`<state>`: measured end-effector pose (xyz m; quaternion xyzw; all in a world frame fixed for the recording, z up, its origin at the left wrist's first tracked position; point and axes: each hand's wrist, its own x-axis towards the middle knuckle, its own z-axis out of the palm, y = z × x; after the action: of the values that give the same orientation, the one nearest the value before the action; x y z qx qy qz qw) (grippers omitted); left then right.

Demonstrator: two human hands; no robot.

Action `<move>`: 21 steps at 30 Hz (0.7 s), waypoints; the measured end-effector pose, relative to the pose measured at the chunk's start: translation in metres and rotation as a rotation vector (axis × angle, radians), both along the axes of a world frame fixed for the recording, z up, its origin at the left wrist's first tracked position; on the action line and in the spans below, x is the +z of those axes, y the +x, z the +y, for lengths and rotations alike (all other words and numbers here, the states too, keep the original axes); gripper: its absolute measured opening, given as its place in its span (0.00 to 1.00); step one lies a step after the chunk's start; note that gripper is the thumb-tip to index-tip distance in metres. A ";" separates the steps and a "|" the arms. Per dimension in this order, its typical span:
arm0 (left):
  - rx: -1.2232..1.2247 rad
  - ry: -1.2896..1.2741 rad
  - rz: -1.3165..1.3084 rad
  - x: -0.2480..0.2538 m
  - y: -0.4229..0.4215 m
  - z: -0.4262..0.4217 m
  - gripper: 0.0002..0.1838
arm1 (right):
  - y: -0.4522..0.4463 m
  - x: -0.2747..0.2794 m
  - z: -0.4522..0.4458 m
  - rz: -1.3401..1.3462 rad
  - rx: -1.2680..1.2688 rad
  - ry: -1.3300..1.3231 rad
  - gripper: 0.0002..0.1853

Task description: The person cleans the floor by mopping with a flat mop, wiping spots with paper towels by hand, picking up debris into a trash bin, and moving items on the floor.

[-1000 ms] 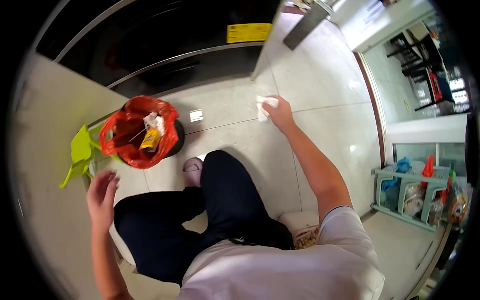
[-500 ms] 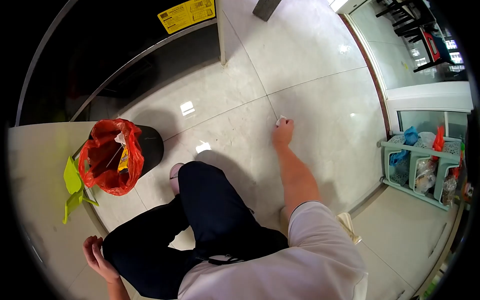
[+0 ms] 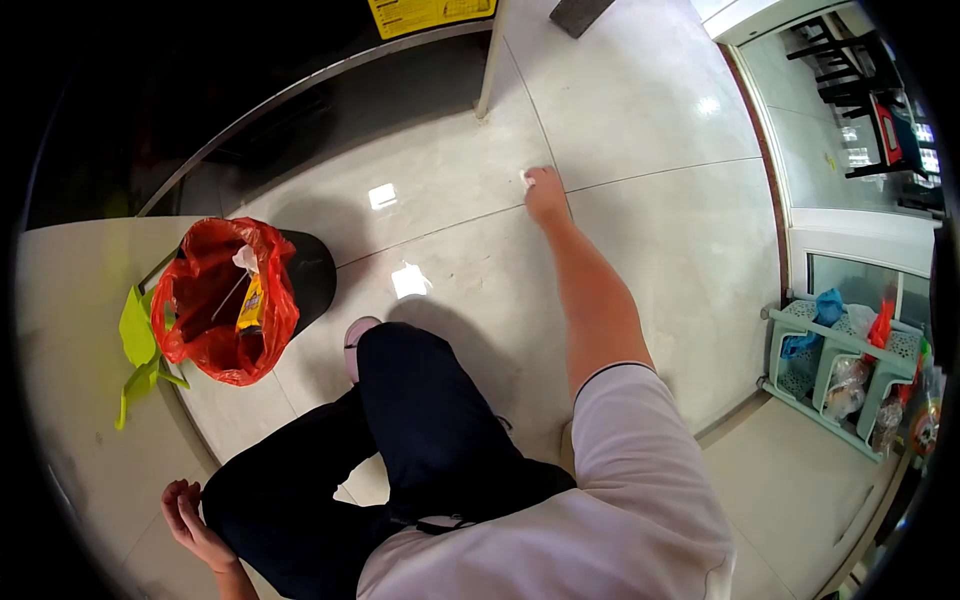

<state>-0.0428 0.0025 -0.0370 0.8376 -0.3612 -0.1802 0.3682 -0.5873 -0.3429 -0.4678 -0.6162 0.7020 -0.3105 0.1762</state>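
At one o'clock, my right hand [image 3: 546, 196] pinches one white wad [image 3: 527, 180], low by the pale floor [image 3: 660, 255]. My left hand [image 3: 195, 525], at eight, rests half open beside my left knee [image 3: 235, 490]. One bin [image 3: 317, 275] with one red bag [image 3: 235, 367] stands at nine, one yellow wrapper [image 3: 251, 303] inside; one rack [image 3: 845, 347] sits just past three. One black cabinet [image 3: 250, 75] blocks eleven. My right arm reaches out nearly straight, back of the hand up.
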 end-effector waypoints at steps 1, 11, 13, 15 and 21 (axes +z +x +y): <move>0.005 0.014 -0.005 0.001 0.002 0.003 0.13 | 0.008 -0.003 -0.002 0.014 0.072 0.050 0.12; -0.052 -0.026 -0.021 -0.003 -0.003 -0.007 0.14 | 0.049 0.003 0.109 -0.075 0.333 0.088 0.11; -0.061 -0.029 -0.022 -0.004 -0.003 0.000 0.14 | 0.003 -0.008 0.087 -0.061 0.075 -0.003 0.13; -0.045 -0.024 -0.002 -0.005 0.002 0.004 0.14 | -0.049 0.011 0.069 0.008 -0.087 0.175 0.13; -0.002 -0.028 -0.023 -0.005 0.002 0.007 0.12 | 0.003 -0.024 0.105 0.146 0.068 -0.023 0.11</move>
<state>-0.0409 0.0098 -0.0415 0.8341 -0.3685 -0.1658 0.3756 -0.5845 -0.2378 -0.4920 -0.6628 0.6880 -0.2665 0.1279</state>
